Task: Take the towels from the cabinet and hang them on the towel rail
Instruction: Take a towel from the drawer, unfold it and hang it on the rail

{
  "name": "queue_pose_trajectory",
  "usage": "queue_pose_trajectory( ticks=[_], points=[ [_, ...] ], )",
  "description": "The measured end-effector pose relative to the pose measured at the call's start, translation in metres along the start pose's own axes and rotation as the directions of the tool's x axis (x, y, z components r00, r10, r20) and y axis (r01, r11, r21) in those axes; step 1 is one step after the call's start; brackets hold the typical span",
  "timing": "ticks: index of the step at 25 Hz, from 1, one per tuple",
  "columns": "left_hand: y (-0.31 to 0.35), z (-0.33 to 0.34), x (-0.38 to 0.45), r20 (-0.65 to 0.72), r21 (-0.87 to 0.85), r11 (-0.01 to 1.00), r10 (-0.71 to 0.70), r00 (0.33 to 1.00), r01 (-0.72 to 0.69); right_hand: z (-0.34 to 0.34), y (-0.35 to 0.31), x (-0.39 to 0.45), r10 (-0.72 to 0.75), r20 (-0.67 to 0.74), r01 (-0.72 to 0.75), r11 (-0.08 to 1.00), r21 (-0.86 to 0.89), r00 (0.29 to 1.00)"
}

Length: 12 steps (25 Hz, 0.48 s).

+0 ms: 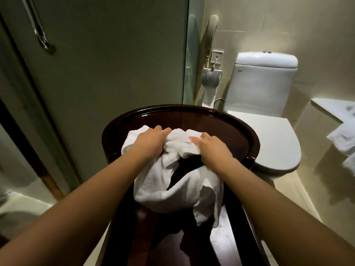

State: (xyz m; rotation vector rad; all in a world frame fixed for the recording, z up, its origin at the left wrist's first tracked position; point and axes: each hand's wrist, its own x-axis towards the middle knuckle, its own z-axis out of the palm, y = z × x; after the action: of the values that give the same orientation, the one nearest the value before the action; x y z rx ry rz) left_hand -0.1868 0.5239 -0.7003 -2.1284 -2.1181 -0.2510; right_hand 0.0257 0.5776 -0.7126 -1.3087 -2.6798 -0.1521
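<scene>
We hold 1 crumpled white towel [172, 181] over dark round wooden stand [249, 139]; left grip [151, 143] and right grip [213, 148] both curled tight on it. Not hung yet; metal rail [41, 35] far off.

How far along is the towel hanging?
Done: nothing visibly hung; the chrome metal rail on the glass door is bare. In hand: left hand and right hand both grip a crumpled white towel over the dark wooden stand. Left: carrying it over, draping it.
</scene>
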Motion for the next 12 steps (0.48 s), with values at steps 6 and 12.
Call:
queue_pose_trajectory(
  ticks=[6,12],
  points=[
    [0.015,-0.013,0.032,0.083,0.091,0.993,-0.087,0.993,0.079,-0.025,0.005,0.012,0.024,0.275,-0.087,0.972,0.22,0.961],
    [0.019,-0.019,0.038,0.116,0.145,0.986,-0.094,0.989,0.077,-0.041,-0.032,-0.057,0.001,0.103,-0.023,0.978,0.209,0.995]
  ],
)
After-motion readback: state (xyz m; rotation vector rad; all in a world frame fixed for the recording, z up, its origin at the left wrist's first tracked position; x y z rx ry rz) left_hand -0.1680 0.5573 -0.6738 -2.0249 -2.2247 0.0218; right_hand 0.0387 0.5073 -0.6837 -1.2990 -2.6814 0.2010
